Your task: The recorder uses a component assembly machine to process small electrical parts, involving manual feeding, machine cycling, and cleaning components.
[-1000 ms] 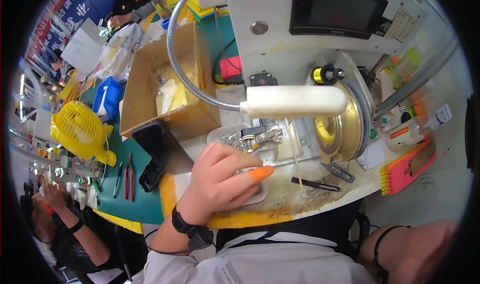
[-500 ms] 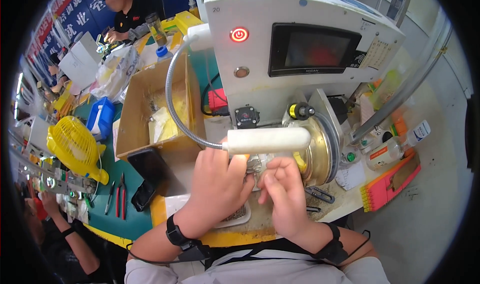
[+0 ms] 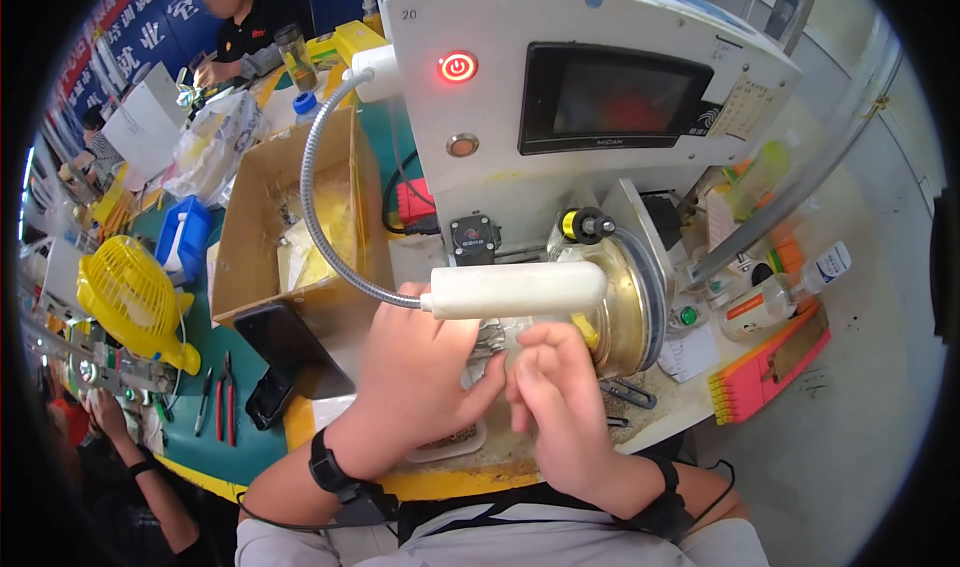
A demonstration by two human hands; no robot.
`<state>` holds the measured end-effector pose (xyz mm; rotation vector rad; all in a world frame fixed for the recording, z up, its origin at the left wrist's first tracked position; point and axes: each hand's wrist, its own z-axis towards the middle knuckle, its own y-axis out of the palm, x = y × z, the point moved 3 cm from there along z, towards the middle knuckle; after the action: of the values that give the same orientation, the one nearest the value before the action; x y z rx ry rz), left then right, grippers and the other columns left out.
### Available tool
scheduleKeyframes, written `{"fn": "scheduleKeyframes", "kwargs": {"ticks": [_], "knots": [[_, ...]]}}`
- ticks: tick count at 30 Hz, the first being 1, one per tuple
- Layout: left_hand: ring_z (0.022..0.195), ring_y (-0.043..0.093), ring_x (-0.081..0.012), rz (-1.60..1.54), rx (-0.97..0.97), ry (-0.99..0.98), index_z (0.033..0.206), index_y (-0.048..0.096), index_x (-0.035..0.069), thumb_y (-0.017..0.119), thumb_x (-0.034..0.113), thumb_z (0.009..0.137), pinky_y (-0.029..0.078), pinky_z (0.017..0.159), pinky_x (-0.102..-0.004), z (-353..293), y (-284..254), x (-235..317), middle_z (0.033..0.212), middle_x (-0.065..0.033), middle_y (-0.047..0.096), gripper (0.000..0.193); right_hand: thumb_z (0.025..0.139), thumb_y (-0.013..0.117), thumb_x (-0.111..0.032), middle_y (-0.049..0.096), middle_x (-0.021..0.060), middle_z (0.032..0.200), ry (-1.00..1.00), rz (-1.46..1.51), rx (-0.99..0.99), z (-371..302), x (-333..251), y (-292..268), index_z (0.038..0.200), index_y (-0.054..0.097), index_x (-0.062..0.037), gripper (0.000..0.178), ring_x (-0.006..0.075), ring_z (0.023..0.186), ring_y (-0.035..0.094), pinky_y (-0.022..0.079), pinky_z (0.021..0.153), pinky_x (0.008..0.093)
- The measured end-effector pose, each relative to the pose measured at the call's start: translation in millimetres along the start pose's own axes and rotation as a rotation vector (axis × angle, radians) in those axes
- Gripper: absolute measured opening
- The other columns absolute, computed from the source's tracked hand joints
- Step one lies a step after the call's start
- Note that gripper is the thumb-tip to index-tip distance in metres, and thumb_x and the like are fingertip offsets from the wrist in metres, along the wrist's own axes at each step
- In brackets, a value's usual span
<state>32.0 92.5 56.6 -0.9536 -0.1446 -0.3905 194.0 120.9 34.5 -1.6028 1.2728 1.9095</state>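
Under a white tube-shaped lamp (image 3: pixel 515 289) on a bendable metal neck, my two hands work close together. My left hand (image 3: pixel 410 372) is closed, its thumb bent toward a small silvery metal piece (image 3: pixel 488 339); the lamp covers some of its fingers. Just right of that piece, my right hand (image 3: pixel 562 407) has its fingers curled in and thumb pressed to them. Whatever it pinches is too small or hidden to name. Beyond my right fingertips stands a brassy round drum (image 3: pixel 622 312) on the machine. A white tray (image 3: pixel 450 450) of small bits lies below my left hand.
A white machine (image 3: pixel 480 192) with a dark screen (image 3: pixel 615 97) rises ahead. Left are a cardboard box (image 3: pixel 235 252), a phone (image 3: pixel 285 342), red-handled pliers (image 3: pixel 226 397) and a yellow fan (image 3: pixel 130 292). Bottles (image 3: pixel 755 309) and a pink rack (image 3: pixel 765 367) stand right. Other people sit at left.
The whole view has shifted slightly, so the bench and machine sit a little further left. My hands keep nearly the same pose, with the right fingers slightly more curled together.
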Motion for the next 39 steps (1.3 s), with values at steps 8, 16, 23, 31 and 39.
{"fn": "scheduleKeyframes", "kwargs": {"ticks": [8, 16, 23, 31, 39], "knots": [[0.091, 0.061, -0.0352, 0.126, -0.013, -0.042, 0.119, 0.068, 0.006, 0.072, 0.012, 0.082, 0.049, 0.074, -0.0475, -26.6, 19.9, 2.8, 0.102, -0.0131, 0.060, 0.037, 0.116, 0.047, -0.014, 0.059, -0.0001, 0.093, -0.077, 0.056, 0.078, 26.3, 18.8, 4.4, 0.119, 0.049, -0.0062, 0.008, 0.0033, 0.076, 0.047, 0.041, 0.068, 0.0214], [0.092, 0.062, -0.0376, 0.061, -0.141, 0.006, 0.122, 0.066, 0.006, 0.068, 0.006, 0.085, 0.050, 0.072, -0.0450, -14.5, 2.1, 5.4, 0.104, -0.0164, 0.061, 0.038, 0.116, 0.047, -0.009, 0.058, -0.0013, 0.093, -0.124, 0.128, 0.184, 25.2, 24.7, 10.0, 0.112, 0.051, -0.0057, 0.006, 0.0016, 0.080, 0.047, 0.041, 0.069, 0.0215], [0.094, 0.057, -0.0294, 0.142, 0.080, -0.023, 0.101, 0.070, 0.013, 0.082, 0.023, 0.075, 0.038, 0.079, -0.0472, -2.2, -31.9, 34.9, 0.105, -0.0043, 0.066, 0.031, 0.113, 0.050, -0.006, 0.058, -0.0012, 0.095, -0.121, 0.190, 0.232, -1.1, 11.8, 16.3, 0.112, 0.051, -0.0049, 0.002, 0.0026, 0.084, 0.050, 0.044, 0.072, 0.0214], [0.097, 0.056, -0.0258, 0.062, 0.062, 0.019, 0.089, 0.072, 0.020, 0.084, 0.021, 0.073, 0.034, 0.081, -0.0446, -1.8, -23.0, 34.0, 0.104, 0.0069, 0.071, 0.020, 0.113, 0.051, -0.005, 0.062, 0.0000, 0.095, -0.081, 0.202, 0.157, -9.1, 7.0, 9.1, 0.116, 0.051, -0.0050, 0.003, 0.0007, 0.080, 0.051, 0.041, 0.068, 0.0192], [0.096, 0.056, -0.0243, -0.044, 0.088, 0.008, 0.085, 0.074, 0.017, 0.079, 0.012, 0.071, 0.035, 0.088, -0.0428, -3.2, -15.0, 32.5, 0.111, 0.0041, 0.074, 0.016, 0.115, 0.052, -0.015, 0.056, -0.0036, 0.096, 0.137, 0.247, 0.092, -11.8, 12.5, 1.7, 0.120, 0.052, -0.0068, 0.009, 0.0017, 0.076, 0.047, 0.039, 0.064, 0.0201]]}}
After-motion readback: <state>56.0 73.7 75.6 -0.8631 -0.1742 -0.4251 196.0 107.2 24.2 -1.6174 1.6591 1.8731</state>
